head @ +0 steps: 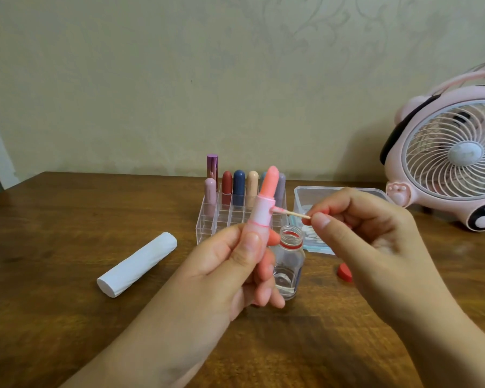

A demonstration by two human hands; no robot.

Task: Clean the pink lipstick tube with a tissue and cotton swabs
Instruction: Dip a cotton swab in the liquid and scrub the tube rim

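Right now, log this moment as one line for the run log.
left hand: holds pink lipstick tube upright | right hand: pinches cotton swab, tip at collar | bottle: uncapped | tissue roll: untouched

Pink lipstick tube [261, 219], white-spoked pink fan [454, 152]

Head view, down over table [67, 219]

We sit at a dark brown wooden table [53, 219] pushed against a beige wall [151, 79]. Its wallpaper carries a faint floral pattern. Soft, even light falls across both.
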